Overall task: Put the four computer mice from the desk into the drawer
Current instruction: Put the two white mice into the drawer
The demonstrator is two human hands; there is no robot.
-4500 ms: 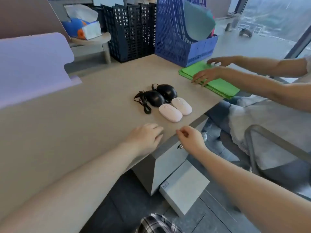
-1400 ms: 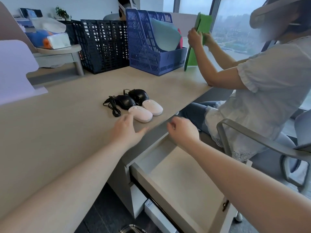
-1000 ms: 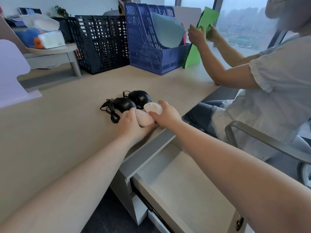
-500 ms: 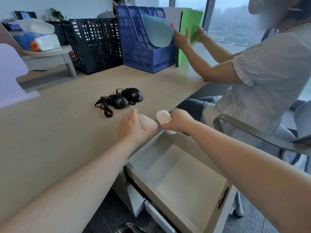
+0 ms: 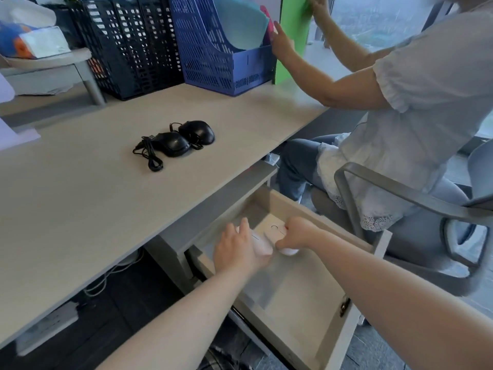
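Two black wired mice lie side by side on the desk (image 5: pixel 80 198): the left black mouse (image 5: pixel 173 143) with its coiled cable, and the right black mouse (image 5: pixel 198 131). The drawer (image 5: pixel 301 297) under the desk edge stands pulled out. Both my hands are down inside its far end. My left hand (image 5: pixel 236 249) holds a white mouse (image 5: pixel 260 243). My right hand (image 5: pixel 297 233) holds the other white mouse (image 5: pixel 277 232), which is close to the drawer floor.
Another person sits on a grey chair (image 5: pixel 400 204) right of the drawer, handling a green folder (image 5: pixel 292 36). A blue file rack (image 5: pixel 216 49) and black file racks (image 5: pixel 128 46) stand at the desk's back. A tissue box (image 5: pixel 34 41) sits on a riser at the back left.
Both hands have carried the two white mice from above the desk edge down into the open drawer. The black mice have not moved.
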